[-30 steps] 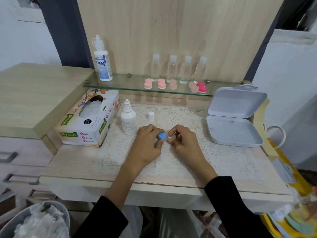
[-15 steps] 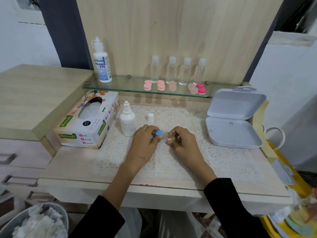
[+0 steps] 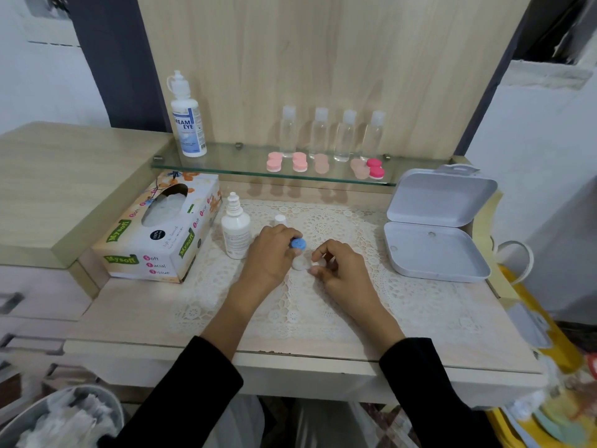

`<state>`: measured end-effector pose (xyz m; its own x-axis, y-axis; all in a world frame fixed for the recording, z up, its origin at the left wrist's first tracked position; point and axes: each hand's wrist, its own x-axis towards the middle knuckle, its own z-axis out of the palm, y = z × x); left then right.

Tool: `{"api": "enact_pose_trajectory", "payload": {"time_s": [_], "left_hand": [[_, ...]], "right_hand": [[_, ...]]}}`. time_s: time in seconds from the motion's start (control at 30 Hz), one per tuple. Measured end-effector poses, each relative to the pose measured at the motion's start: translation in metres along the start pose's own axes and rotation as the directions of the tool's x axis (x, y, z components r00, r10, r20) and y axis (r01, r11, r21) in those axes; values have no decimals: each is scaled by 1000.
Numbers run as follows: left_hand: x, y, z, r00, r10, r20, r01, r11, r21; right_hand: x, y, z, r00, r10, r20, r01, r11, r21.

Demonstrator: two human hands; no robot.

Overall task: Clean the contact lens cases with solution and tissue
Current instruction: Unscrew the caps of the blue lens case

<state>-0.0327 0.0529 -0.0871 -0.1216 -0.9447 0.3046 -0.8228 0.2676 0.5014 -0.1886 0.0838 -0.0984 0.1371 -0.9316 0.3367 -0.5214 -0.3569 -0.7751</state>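
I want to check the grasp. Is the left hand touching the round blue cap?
Touching. In the head view, the left hand pinches the round blue cap at its fingertips, with no gap visible between them.

Colours on and around the lace mat

Mat cream, floral lacework; blue cap at its centre; pink cases behind; white box right; orange-flowered tissue box left.
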Motion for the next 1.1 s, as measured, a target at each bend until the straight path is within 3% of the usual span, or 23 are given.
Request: {"api": "enact_pose_trajectory", "payload": {"time_s": [0.13, 0.33, 0.57, 0.8, 1.1], "left_hand": [[-1, -4, 1, 1000, -1, -1, 1, 999, -32], [-24, -6, 1, 991, 43, -129, -76, 964, -257], [-31, -8, 5, 992, 79, -96, -95, 980, -177], [-31, -8, 5, 992, 71, -108, -91, 977, -190], [-32, -6, 5, 990, 78, -120, -101, 975, -197]], "right_hand": [[0, 0, 0, 1000, -1, 6, 1, 1000, 5], [0, 0, -1, 1000, -13, -2, 13, 1000, -3], [0, -2, 1, 1000, 6, -23, -6, 1000, -16], [2, 4, 3, 991, 29, -131, -55, 979, -194], [-2, -4, 0, 994, 38, -100, -50, 992, -119]]}}
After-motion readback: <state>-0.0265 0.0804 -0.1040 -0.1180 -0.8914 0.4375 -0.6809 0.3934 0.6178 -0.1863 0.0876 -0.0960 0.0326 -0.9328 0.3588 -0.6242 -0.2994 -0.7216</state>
